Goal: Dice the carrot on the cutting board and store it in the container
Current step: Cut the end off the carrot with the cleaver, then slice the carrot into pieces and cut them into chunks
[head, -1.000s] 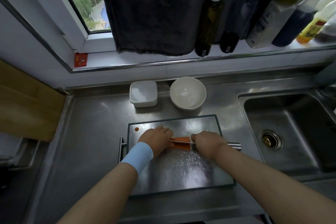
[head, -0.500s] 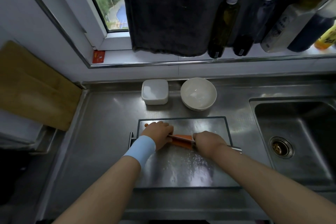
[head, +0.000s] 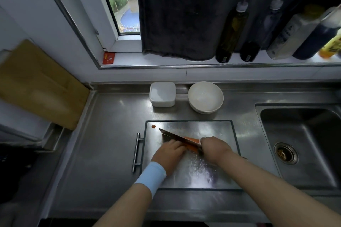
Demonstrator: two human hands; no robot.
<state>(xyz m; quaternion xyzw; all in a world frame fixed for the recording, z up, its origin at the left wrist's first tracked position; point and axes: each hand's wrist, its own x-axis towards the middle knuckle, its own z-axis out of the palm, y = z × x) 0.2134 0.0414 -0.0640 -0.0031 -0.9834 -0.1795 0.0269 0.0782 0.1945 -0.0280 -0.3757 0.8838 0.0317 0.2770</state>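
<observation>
Carrot lies mid-board, pinned under left hand, fingers curled down on it. Right hand clamped on knife; blade now tilted, tip raised toward the board's far-left corner, where half a second ago it lay flat across the carrot. Board is wet steel on a steel bench. Container and bowl stand behind the board, apart from it. Sink right; bare bench left.
</observation>
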